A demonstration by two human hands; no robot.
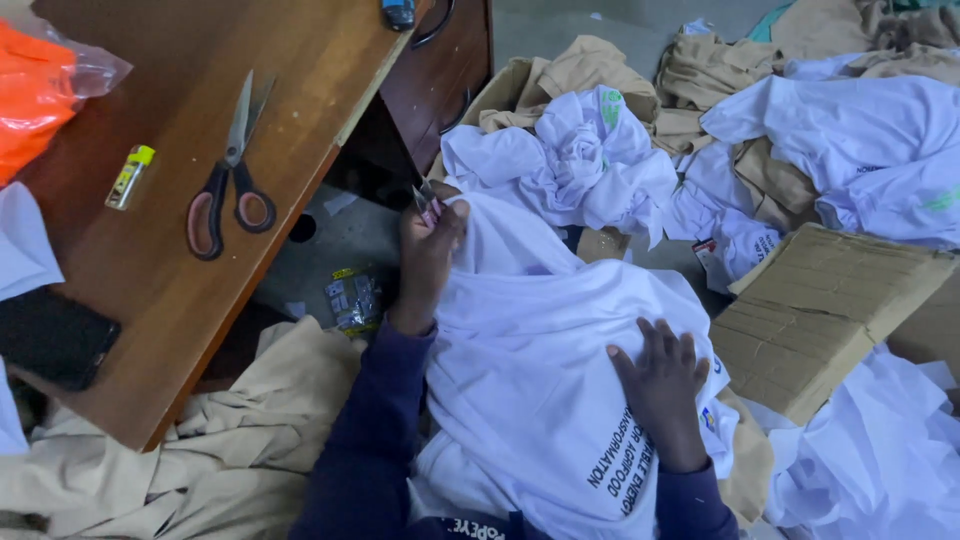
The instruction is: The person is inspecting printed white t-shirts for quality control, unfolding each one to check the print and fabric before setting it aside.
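Note:
A white printed T-shirt (545,350) lies across my lap. My left hand (428,255) pinches its upper edge together with a small metal thread cutter (425,203), just below the desk's corner. Spread flat on the shirt's lower part, beside the dark lettering, my right hand (662,385) holds nothing. Both arms wear dark navy sleeves.
A wooden desk (190,300) at left carries scissors (228,175), a yellow lighter (130,176), an orange bagged item (30,95) and a black phone (50,338). Piles of white shirts (850,140) and tan garments (230,450) surround me. Flattened cardboard (820,300) lies at right.

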